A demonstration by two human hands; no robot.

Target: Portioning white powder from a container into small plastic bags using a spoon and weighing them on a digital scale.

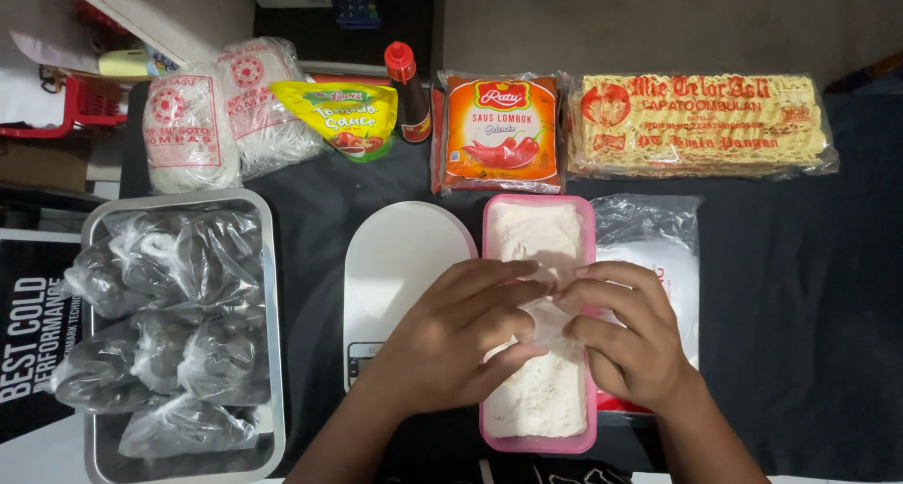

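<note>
Both hands — left hand (450,338), right hand (625,338) — pinch a small clear plastic bag (547,317) together above the pink rectangular tray of white powder (538,390), beside the white kitchen scale (400,258).

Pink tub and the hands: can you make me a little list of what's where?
left hand: pinching a small clear plastic bag
right hand: pinching the same bag
under the hands: pink tub of white powder
left of tub: white kitchen scale
far left: metal tray of dark filled bags
</note>
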